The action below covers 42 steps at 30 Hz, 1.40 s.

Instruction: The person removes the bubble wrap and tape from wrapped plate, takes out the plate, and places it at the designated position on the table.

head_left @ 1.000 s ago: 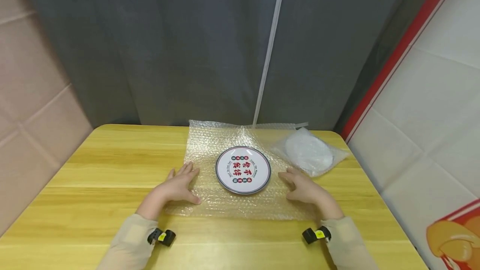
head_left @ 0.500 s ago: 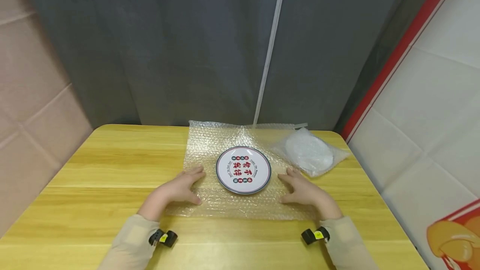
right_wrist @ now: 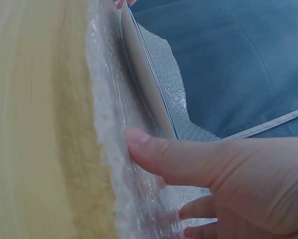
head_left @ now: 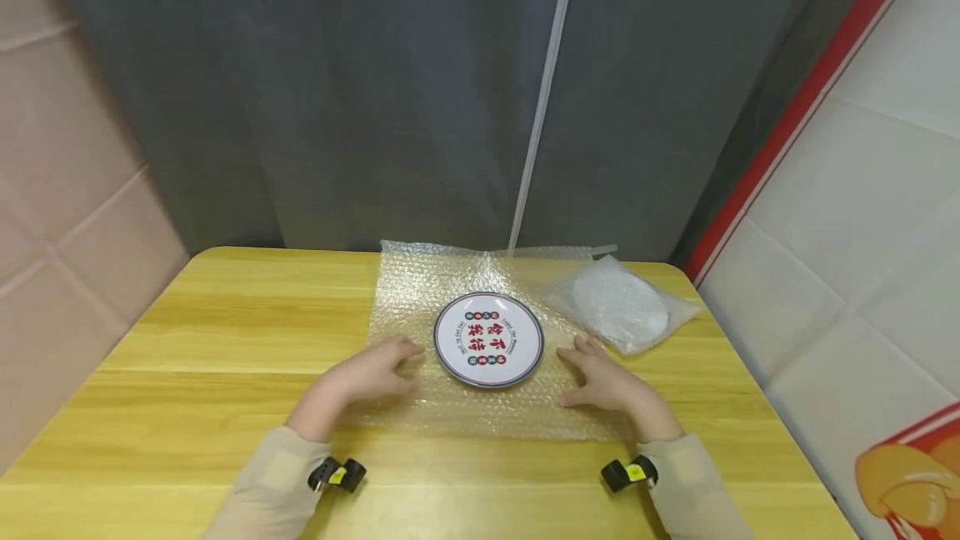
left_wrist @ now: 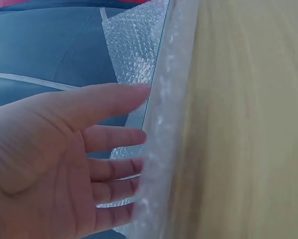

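Note:
A white plate [head_left: 488, 340] with a dark rim and red characters lies face up on a spread sheet of bubble wrap [head_left: 412, 290]. My left hand [head_left: 372, 373] is just left of the plate, its fingers extended over the wrap; it is blurred in the head view. In the left wrist view, the fingertips meet the bubble wrap [left_wrist: 170, 84]. On the plate's right, my right hand [head_left: 606, 377] rests on the wrap with thumb and fingers spread. The right wrist view shows the plate's side [right_wrist: 144, 74] beyond that thumb. Neither hand grips anything.
A round item in bubble wrap [head_left: 621, 307] lies on the sheet's right edge, close to my right fingers. The wooden table [head_left: 247, 315] meets a grey curtain [head_left: 375, 107] at the back. A white wall panel [head_left: 862, 215] stands on the right.
My left hand has slid right, closer to the plate. My right hand, the plate and the wrapped item have hardly moved.

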### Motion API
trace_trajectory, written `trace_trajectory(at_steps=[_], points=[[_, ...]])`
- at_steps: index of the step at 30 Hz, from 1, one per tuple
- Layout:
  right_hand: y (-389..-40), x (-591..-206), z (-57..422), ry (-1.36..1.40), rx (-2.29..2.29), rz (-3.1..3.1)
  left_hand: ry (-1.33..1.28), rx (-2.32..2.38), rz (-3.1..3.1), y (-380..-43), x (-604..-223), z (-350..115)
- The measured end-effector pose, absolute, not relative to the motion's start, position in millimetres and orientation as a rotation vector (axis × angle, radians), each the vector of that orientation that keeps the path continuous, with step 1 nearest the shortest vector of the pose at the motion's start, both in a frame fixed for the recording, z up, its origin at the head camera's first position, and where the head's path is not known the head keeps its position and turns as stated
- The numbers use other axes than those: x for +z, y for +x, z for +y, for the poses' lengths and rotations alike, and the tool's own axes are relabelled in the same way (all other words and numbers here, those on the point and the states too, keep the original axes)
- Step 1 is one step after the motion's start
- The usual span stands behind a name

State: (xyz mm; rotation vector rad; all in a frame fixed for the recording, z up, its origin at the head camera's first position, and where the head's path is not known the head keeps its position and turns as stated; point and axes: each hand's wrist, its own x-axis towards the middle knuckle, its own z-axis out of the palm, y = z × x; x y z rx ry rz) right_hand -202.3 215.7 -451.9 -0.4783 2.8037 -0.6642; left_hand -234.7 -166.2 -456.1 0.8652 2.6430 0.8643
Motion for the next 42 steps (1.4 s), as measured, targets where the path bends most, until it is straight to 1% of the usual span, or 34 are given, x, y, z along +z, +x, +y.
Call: trace_trajectory(at_steps=[10,18,25,31,33,38,42], points=[[-201,-448,208,-0.460,-0.656,2.839,0.763,0.976,2.657,-239,-455,-157],[-202,-444,202,-0.475,-0.623,2.866,0.510,1.176,2.547,-245,-456,-144],[-209,-444,196,-0.340,-0.833,2.817,0.360,1.362,2.421,-250,-458,-131],[-217,-449,191,-0.302,-0.954,2.809,0.252,1.450,2.375,-253,-463,-123],[-218,-449,189,-0.240,-1.021,2.778,0.221,1.475,2.366,-254,-464,-121],[-219,-449,183,-0.133,-1.185,2.695,0.187,1.550,2.320,-257,-468,-119],[-223,-451,180,-0.134,-1.210,2.692,0.158,1.601,2.275,-258,-470,-116]])
